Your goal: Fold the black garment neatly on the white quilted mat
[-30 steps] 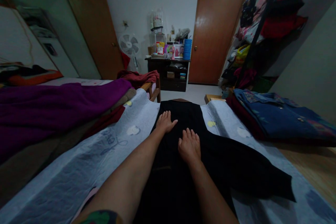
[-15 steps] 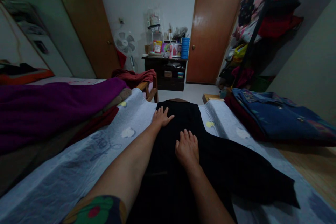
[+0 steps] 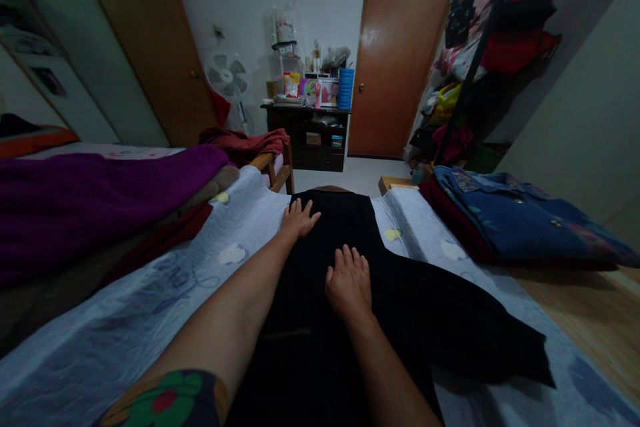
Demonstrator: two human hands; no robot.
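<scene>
A black long-sleeved garment (image 3: pixel 400 307) lies spread on a pale blue patterned sheet (image 3: pixel 200 287), one sleeve stretched out to the right. My left hand (image 3: pixel 299 219) rests flat near its far left edge, fingers spread. Closer to me and further right, my right hand (image 3: pixel 350 283) lies palm down on the middle of the black cloth, its fingers stretched out. Neither hand grips anything. My forearms cover part of the garment, and its near end runs out of view at the bottom.
A purple cloth (image 3: pixel 115 193) lies along the left side. To the right sits a folded blue denim garment (image 3: pixel 520 213) on a dark red one. Beyond the bed stand a dark cabinet (image 3: pixel 305 140), a white fan (image 3: pixel 227 77) and a wooden door (image 3: pixel 395 60). Clothes and bags hang at right.
The whole view has shifted slightly, so things appear a little further left. Both hands keep about the same places on the black garment.
</scene>
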